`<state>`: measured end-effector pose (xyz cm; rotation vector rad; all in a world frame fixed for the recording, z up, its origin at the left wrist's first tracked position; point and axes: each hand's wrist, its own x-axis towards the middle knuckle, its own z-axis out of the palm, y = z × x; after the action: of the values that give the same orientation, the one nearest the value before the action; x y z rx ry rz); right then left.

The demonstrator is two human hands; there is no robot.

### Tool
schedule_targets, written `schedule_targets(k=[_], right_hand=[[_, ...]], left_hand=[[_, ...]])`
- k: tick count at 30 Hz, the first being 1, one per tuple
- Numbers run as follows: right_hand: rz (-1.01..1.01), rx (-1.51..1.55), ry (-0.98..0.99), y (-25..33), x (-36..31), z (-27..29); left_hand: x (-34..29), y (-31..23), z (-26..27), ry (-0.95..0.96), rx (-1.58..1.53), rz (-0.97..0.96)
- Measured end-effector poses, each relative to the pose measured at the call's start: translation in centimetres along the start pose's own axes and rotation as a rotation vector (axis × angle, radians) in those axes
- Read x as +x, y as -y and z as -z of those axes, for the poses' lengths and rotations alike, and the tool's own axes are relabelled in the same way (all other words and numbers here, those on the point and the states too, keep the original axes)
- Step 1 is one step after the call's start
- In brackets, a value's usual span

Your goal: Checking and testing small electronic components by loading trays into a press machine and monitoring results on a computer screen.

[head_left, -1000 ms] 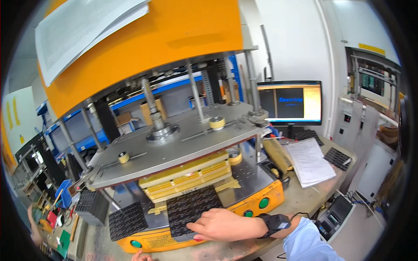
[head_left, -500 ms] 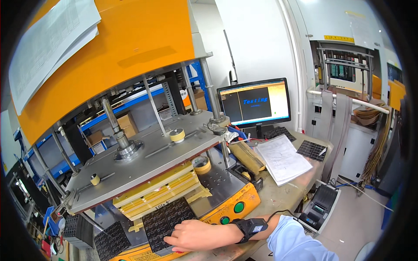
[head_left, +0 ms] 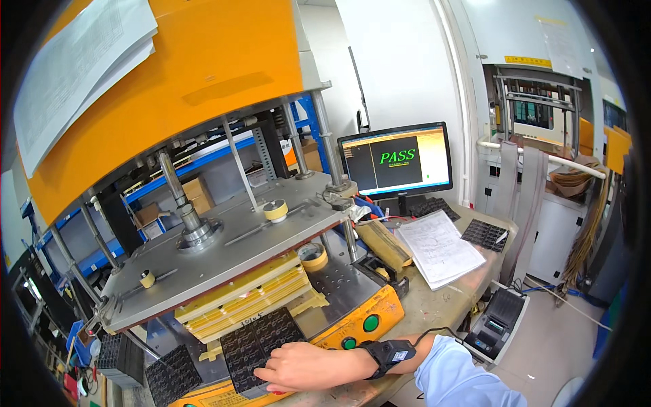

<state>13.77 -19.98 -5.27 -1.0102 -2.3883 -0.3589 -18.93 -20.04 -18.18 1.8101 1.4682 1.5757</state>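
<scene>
My right hand (head_left: 305,366) lies over the right edge of a dark circuit board panel (head_left: 252,346), its fingers bent down onto it. The panel is tilted at the front of a press, just before a yellow layered test fixture (head_left: 247,302). My fingertips are partly hidden, so how they meet the panel's underside cannot be seen. Left of it lies a second dark circuit board panel (head_left: 173,376). A black device (head_left: 390,356) with a cable is strapped to my right wrist. My left hand is out of view.
The press's grey plate (head_left: 230,241) hangs above the fixture on metal posts. Green buttons (head_left: 371,323) sit on its orange front. A monitor (head_left: 397,163), papers (head_left: 442,249) and another panel (head_left: 485,235) are at right. Stacked dark panels (head_left: 121,359) stand at left.
The lettering on the monitor has turned from blue to green, with different text. My right hand and the panel have hardly moved.
</scene>
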Motion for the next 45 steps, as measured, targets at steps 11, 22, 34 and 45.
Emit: schedule_targets(k=[11, 22, 34, 45], right_hand=[[-0.064, 0.114, 0.07, -1.2, 1.2, 2.2], [-0.246, -0.127, -0.063, -15.5, 7.0, -2.1], [-0.122, -0.248, -0.355, -14.5, 8.0, -2.1], [-0.124, -0.298, -0.433, -15.2, 1.6, 0.3]], left_hand=[[-0.3, 3.1, -0.2, 0.037, -0.062, 0.054], [0.1, 1.0, -0.1, -0.003, 0.003, -0.074], [0.3, 0.8, -0.2, -0.028, 0.01, -0.079], [0.3, 1.1, -0.1, -0.018, 0.047, -0.073]])
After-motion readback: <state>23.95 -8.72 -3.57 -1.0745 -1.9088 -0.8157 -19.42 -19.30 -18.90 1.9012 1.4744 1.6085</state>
